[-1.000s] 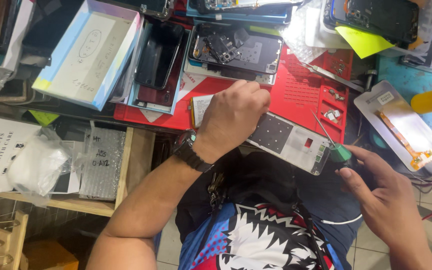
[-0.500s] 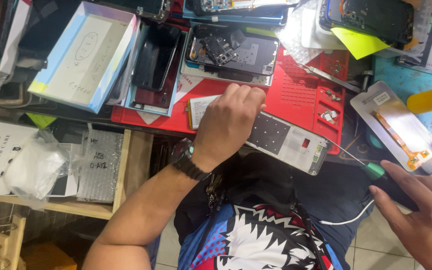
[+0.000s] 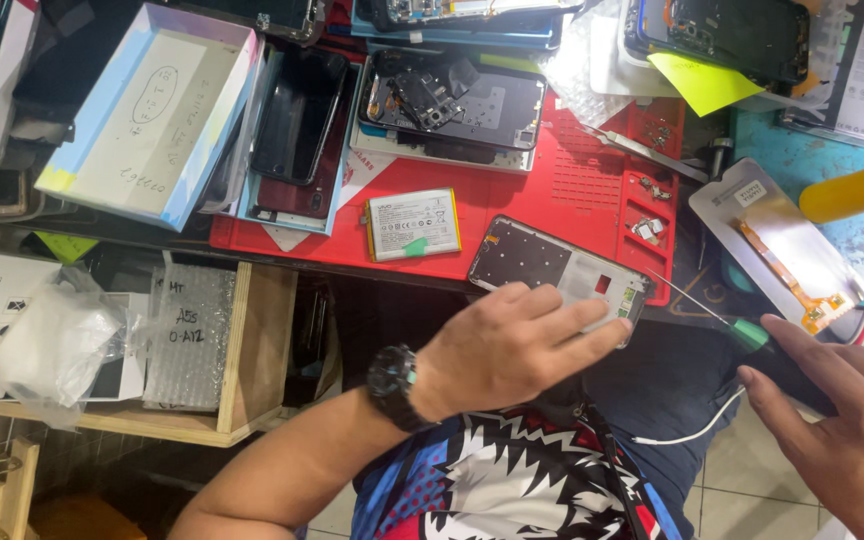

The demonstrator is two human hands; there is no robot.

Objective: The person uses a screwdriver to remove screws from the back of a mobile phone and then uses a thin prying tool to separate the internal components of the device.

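At the near edge of the red mat, a phone frame is seen lying flat and slightly askew, its lower corner jutting past the mat's rim. The left hand, with a dark watch on its wrist, is held just below the frame; its fingers are loosely curled and the extended fingertips reach the frame's near edge, though contact cannot be told for certain. Nothing is gripped by it.

The right hand is spread open at the lower right, fingers pointing left. A screwdriver with a green handle lies just past its forefinger, which touches or nearly touches the handle; the thin shaft points up and left toward the frame. No grip around the tool is shown.

A flat battery with a green tab lies on the mat left of the frame, apart from it. Behind it an opened phone with exposed parts is set on the mat. A white box rests tilted at the upper left of the tabletop. A screen panel with an orange flex cable lies to the right of the mat. A white cable runs across the lap beneath the hands.
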